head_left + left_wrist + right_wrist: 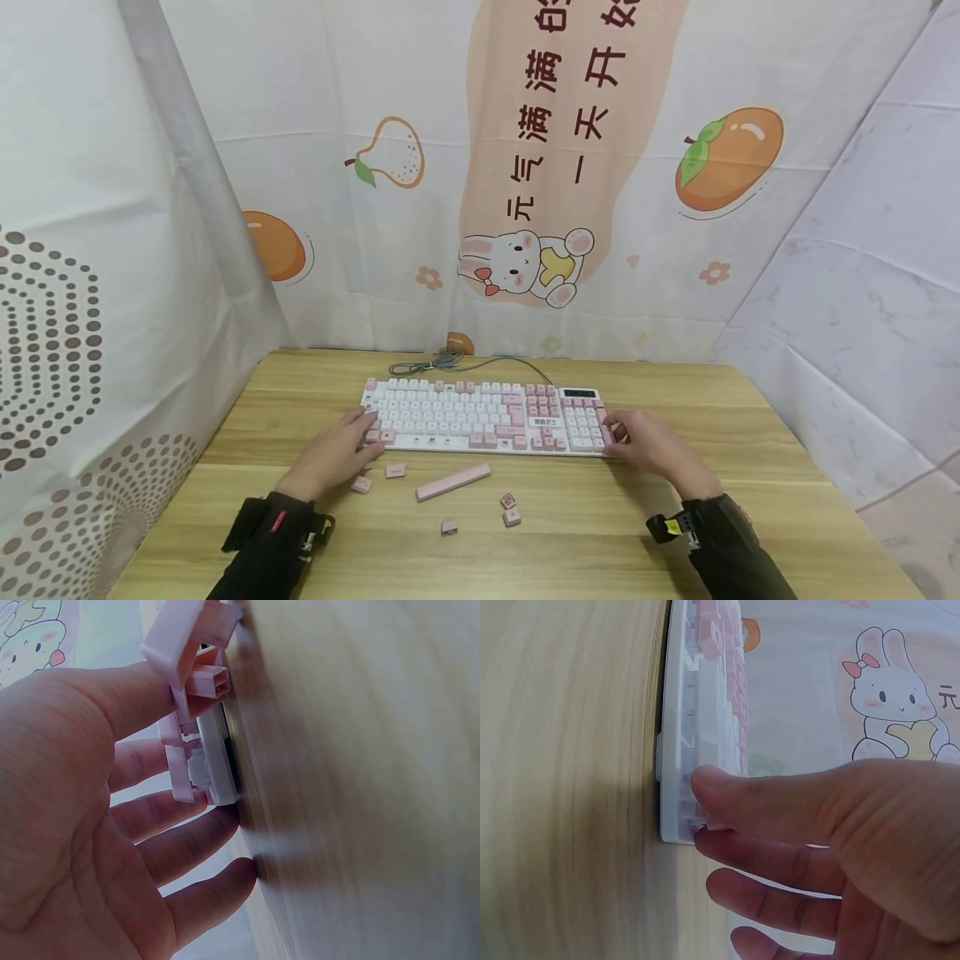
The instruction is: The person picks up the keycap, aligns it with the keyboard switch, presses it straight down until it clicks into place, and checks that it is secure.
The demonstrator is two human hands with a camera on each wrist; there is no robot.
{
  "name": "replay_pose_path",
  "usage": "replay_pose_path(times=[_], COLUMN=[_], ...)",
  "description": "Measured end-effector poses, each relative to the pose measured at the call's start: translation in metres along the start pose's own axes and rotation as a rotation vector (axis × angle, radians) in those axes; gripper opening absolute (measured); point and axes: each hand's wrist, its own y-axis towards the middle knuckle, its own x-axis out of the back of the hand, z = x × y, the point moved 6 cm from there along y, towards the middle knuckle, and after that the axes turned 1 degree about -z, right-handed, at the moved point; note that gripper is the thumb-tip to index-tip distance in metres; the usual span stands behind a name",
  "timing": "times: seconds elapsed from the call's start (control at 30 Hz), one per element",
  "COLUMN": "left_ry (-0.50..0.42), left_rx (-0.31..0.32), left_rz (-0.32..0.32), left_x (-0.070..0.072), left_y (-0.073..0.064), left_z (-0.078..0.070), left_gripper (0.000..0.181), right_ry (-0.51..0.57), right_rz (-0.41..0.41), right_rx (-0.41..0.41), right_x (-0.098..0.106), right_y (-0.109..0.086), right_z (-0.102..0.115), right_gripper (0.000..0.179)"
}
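A white and pink keyboard (442, 414) lies flat on the table, its long side facing me. My left hand (330, 457) holds its left end, thumb near the front corner and fingers round the side. In the left wrist view, loose pink keycaps (171, 645) partly hide the keyboard's end and the thumb tip. At the opposite end, my right hand (654, 443) grips the right front corner. The right wrist view has the thumb (739, 796) on the keyboard's front edge (677, 750) and the forefinger by its corner.
In front of the keyboard lie a long pink spacebar (453, 482) and several small pink keycaps (395, 471). A grey cable (442, 363) is coiled behind it. A printed cloth (360, 250) hangs along the back edge of the wooden table (585, 542).
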Motion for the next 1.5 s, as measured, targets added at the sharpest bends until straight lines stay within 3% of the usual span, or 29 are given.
replay_pose_path(times=[0.33, 0.77, 1.1, 1.5], left_ry=[-0.013, -0.007, 0.003, -0.008], left_rx=[0.019, 0.025, -0.010, -0.011], left_rz=[0.006, 0.016, 0.007, 0.000], left_x=[-0.0003, 0.0002, 0.0021, -0.0017], left_y=[-0.0002, -0.0005, -0.0013, 0.0011], left_z=[0.0000, -0.0007, -0.0033, 0.0007], left_gripper=[0.061, 0.061, 0.058, 0.060], right_ry=[-0.040, -0.074, -0.111, -0.104], right_rz=[-0.021, -0.039, -0.036, -0.008], right_rx=[-0.008, 0.050, 0.048, 0.120], right_x=[0.0008, 0.0025, 0.0020, 0.0060], right_y=[-0.0008, -0.0031, -0.0048, -0.0079], right_z=[0.0001, 0.0019, 0.0014, 0.0072], right_gripper=[0.031, 0.027, 0.033, 0.040])
